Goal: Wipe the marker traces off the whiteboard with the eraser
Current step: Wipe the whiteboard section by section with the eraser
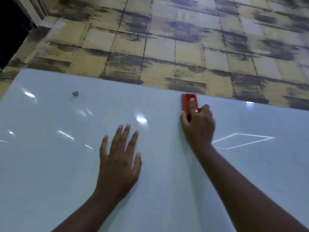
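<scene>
A glossy whiteboard [58, 164] fills the lower part of the view, its top edge running from upper left down to the right. My right hand [199, 126] grips a red eraser [186, 101] and holds it against the board right at the top edge, index finger stretched along its back. My left hand [119, 158] lies flat on the board with fingers spread, to the left of and below the eraser. No marker traces are visible on the board around the hands; only bright light reflections show on the surface.
A round metal mounting stud [75, 93] sits near the board's upper left. Above the board is a wall [167, 47] with tan and dark block-pattern wallpaper. A dark opening [11, 30] lies at the far upper left.
</scene>
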`<state>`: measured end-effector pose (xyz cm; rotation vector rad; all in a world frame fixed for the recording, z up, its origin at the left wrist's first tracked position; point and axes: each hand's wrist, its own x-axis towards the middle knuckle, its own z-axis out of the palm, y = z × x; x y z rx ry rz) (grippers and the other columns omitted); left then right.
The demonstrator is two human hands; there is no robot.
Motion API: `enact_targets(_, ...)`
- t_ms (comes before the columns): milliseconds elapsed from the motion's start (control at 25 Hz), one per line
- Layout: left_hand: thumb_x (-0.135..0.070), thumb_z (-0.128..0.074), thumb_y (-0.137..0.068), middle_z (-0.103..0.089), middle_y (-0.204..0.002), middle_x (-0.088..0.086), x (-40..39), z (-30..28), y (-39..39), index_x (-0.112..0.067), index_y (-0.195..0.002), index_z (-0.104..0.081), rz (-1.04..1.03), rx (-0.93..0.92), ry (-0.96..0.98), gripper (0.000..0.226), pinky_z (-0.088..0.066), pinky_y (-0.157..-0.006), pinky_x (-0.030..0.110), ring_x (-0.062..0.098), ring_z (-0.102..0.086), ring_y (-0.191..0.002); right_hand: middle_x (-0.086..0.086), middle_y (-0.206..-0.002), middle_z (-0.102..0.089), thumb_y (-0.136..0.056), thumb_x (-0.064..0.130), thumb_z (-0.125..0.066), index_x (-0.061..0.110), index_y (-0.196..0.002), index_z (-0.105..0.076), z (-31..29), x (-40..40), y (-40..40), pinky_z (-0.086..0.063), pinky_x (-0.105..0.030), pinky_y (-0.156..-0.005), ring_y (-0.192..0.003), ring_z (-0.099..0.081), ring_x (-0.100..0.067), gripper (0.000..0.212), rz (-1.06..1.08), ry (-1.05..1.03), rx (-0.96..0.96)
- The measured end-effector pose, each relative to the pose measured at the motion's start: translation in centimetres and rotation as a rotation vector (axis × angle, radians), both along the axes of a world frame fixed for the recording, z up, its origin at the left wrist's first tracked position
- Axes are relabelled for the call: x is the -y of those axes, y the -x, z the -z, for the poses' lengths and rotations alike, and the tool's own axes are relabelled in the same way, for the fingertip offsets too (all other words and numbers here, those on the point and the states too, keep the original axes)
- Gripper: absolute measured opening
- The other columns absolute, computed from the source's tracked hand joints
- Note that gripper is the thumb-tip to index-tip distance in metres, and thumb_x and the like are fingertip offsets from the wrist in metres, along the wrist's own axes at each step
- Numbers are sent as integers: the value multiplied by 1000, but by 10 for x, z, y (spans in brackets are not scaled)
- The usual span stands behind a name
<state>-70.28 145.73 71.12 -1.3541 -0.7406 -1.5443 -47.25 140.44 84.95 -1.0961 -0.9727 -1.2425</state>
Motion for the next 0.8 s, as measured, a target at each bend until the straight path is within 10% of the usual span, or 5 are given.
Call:
enact_targets(240,-36,-39,-104,-41,-168,10,-8,3,-71,-9,-154,-55,-11,-74,67,59,-25,-125,67,29,-29,-161,-16,-109,-60,-97,44,-59,14,-149,-50,36,-13,25,-54,-39,-64,-86,-57,-27,61,-41,32,509)
enact_targets(600,-31,-34,-107,-29,-175,7,-16,11,-78,-10,-164,-39,-28,-54,14,61,-23,-127,65,27,-27,-162,-14,-105,-51,-101,47,-55,18,-155,-44,-7,13,-138,-53,-39,-74,-91,-54,-29,62,12,-34,-70)
enact_targets(800,-31,-34,-107,-26,-176,8,-16,13,-77,-10,-165,-37,-38,-55,30,62,-23,-127,65,27,-26,-162,-16,-105,-53,-103,47,-51,16,-153,-48,13,11,-111,-51,-39,-74,-90,-56,-31,59,-13,-40,-9)
